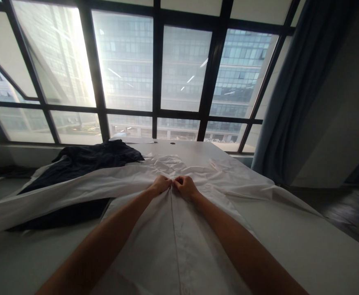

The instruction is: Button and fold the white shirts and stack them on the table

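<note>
**Mia:** Where are the two hands?

**Ben:** They are side by side, far out in front. Both arms are stretched long and straight across the table. The arms start wide apart near the bottom and come close at the hands, like the letter V upside down.

**Mia:** What is the left hand doing?

**Ben:** The left hand is curled up into a small fist. Its fingers are pinched shut on the white shirt, right by the line that runs down the middle of the shirt.

**Mia:** And the right hand?

**Ben:** The right hand is curled too. It pinches the white shirt on the other side of that line. The knuckles of both hands point up, and the two hands almost touch each other. I cannot tell if they really touch.

**Mia:** Where is the shirt?

**Ben:** It lies flat on the table, spread out under both arms. Its top end is near the window, all wrinkled. One long sleeve goes out to the left side.

**Mia:** What is that dark thing?

**Ben:** It is a dark blue cloth. It sits on the left, behind the sleeve, and part of it shows under the sleeve too.

**Mia:** Anything else?

**Ben:** A blue curtain hangs on the right, beside the window.
</note>
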The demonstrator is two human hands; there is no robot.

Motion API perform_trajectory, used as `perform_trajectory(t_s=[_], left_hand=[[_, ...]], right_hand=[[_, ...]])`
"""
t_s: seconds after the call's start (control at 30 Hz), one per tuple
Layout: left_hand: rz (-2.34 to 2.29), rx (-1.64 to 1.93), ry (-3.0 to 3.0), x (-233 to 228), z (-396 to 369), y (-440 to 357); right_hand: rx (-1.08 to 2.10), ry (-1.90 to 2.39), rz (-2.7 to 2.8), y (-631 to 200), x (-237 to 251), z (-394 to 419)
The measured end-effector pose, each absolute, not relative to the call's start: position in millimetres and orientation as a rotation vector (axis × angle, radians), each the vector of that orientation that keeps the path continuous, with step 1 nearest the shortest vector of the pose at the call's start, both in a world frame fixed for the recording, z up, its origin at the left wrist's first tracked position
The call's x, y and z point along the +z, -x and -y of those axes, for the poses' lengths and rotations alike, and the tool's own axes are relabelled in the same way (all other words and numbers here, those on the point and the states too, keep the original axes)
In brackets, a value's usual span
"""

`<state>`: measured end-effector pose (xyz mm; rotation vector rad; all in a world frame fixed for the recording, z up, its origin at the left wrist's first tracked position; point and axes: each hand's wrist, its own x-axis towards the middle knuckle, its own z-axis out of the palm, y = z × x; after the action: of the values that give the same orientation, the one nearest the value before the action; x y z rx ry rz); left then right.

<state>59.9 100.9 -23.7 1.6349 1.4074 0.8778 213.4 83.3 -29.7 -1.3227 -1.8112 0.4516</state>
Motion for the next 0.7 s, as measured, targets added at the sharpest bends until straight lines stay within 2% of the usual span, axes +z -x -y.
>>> perform_trajectory(t_s=[0.1, 0.43, 0.7], left_hand=[[-1.371, 0.892, -1.736, -25.8, -101.5, -59.1], [-1.275, 1.001, -2.067, -25.6, -102.3, -56.5], [-1.419, 0.809, -2.169, -20.6, -97.3, -52.3]], right_hand=[[0.496, 1.377, 1.811, -214.0, -31.2, -89.9], [0.368, 1.564, 1.970, -213.0, -28.1, -96.3], [0.443, 1.545, 1.968, -213.6, -29.5, -99.2]])
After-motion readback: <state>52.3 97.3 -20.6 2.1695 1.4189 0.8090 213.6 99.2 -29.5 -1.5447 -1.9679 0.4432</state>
